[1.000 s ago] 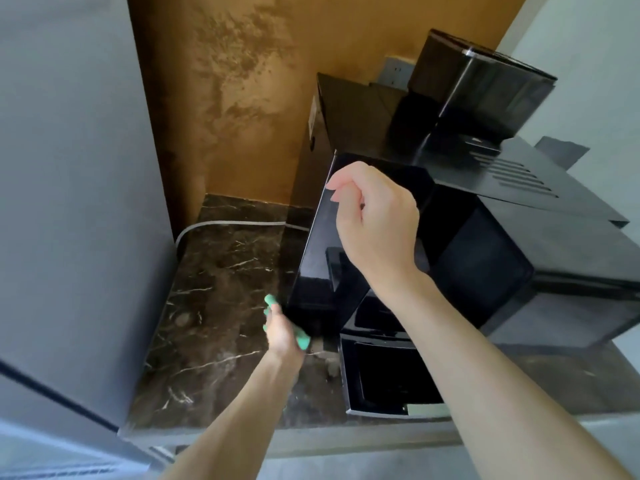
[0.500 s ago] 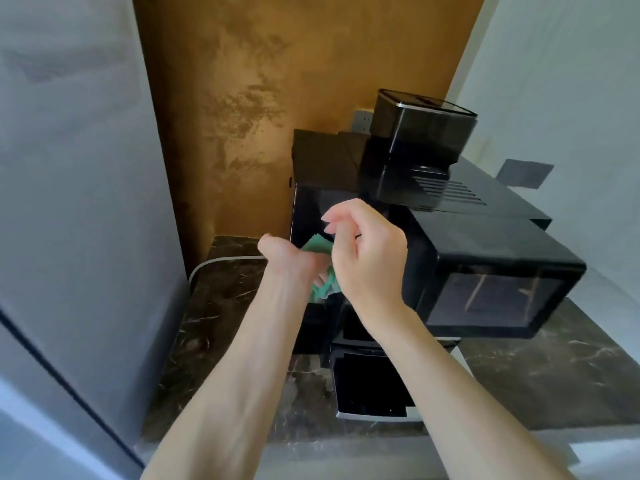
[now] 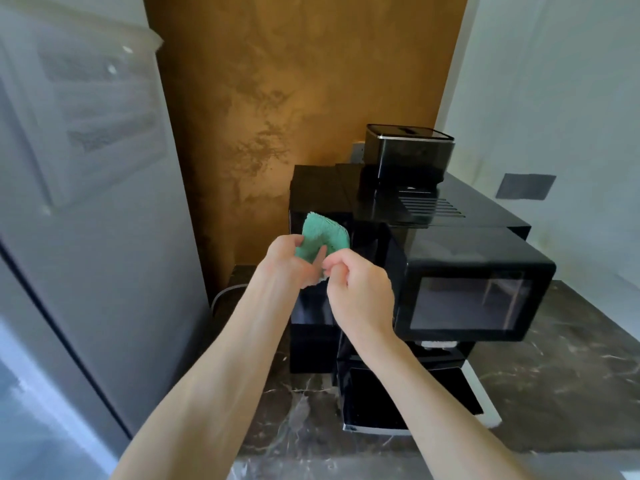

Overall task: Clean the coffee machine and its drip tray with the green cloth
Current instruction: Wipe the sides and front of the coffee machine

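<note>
Presently, in the head view, the green cloth [image 3: 322, 238] is held in the air before the upper left front of the coffee machine [image 3: 478, 258], well above the tabletop [image 3: 561, 403]; whether it touches the machine cannot be told. The left hand [image 3: 287, 258] has its grip closed round the bunched cloth from the left. The right hand [image 3: 362, 296] pinches the cloth's lower edge between curled fingers. In my judgement the cloth is being gathered or refolded, not wiping at this moment. The drip tray [image 3: 398, 403] projects from the machine's base toward the front edge of the tabletop, well below the cloth and apart from both hands. Its wiping appears outstanding. The machine's dark gloss shows no clear sign of which faces are finished, so progress is put at partial at best. Count: one cloth, one coffee machine, one drip tray, two hands. One pale cable [image 3: 221, 296] lies at the back left, beside a tall grey unit [image 3: 104, 237].
</note>
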A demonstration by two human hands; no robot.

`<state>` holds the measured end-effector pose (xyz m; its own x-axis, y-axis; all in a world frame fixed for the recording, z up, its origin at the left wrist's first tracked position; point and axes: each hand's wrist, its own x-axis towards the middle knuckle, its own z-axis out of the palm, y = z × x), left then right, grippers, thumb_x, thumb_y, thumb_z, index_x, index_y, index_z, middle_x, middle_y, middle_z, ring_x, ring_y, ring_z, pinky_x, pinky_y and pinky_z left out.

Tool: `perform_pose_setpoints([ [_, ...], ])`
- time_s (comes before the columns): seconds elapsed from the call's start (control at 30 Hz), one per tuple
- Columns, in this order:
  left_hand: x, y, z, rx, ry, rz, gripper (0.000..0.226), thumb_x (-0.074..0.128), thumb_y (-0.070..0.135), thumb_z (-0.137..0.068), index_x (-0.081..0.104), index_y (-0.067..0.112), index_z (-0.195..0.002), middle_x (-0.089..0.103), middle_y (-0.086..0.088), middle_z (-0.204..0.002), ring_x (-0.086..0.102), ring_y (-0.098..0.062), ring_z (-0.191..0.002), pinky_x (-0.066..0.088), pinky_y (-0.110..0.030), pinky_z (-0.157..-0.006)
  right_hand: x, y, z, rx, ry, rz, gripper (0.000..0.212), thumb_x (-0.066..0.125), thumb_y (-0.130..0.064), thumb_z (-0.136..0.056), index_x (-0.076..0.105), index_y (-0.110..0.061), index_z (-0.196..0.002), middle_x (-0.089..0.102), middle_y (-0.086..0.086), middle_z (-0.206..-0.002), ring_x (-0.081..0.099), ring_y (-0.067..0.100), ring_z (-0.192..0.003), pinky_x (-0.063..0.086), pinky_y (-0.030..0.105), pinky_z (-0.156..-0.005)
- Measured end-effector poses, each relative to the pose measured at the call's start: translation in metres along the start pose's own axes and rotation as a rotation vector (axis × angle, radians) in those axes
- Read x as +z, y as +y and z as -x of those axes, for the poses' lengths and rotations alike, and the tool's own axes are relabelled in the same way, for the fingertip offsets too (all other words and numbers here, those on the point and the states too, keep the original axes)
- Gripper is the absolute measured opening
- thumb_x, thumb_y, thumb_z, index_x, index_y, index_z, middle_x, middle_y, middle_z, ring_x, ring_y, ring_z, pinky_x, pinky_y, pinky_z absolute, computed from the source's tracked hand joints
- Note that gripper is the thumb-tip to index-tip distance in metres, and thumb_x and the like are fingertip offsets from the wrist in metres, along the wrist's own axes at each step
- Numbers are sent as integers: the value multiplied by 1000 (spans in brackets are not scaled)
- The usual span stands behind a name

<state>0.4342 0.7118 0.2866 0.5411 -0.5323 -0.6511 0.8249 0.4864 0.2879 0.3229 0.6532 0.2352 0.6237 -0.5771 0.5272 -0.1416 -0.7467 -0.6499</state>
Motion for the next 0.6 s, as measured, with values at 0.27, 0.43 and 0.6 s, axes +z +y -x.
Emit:
perform_pose_setpoints([
  [0.27, 5, 15, 34, 127, -286, 38, 38, 69, 3, -93, 54, -1, -128, 56, -27, -136, 64, -38, -115, 62, -38, -51, -4, 0, 2, 74, -2, -59, 30, 48, -13, -101, 74, -27, -100, 74, -13, -91, 66, 5, -72, 56, 25, -62],
  [0.43, -12, 8, 41, 260, -406, -194, 29, 56, 11, -103, 57, 8, -131, 64, -13, -132, 68, -23, -114, 62, -29, -82, -7, -15, -12, 346, -40, -611, 24, 48, -27, -107, 66, -20, -122, 74, -2, -104, 72, 12, -93, 62, 30, -79],
  [0.6, -16, 11, 39, 484, -644, -491, 36, 49, -1, -101, 56, 6, -136, 69, -16, -130, 70, -27, -118, 60, -36, -95, -20, -36, -29, 481, -239, -1324, 72, 39, -72, -97, 59, -19, -141, 68, 7, -134, 62, 22, -127, 44, 43, -113],
])
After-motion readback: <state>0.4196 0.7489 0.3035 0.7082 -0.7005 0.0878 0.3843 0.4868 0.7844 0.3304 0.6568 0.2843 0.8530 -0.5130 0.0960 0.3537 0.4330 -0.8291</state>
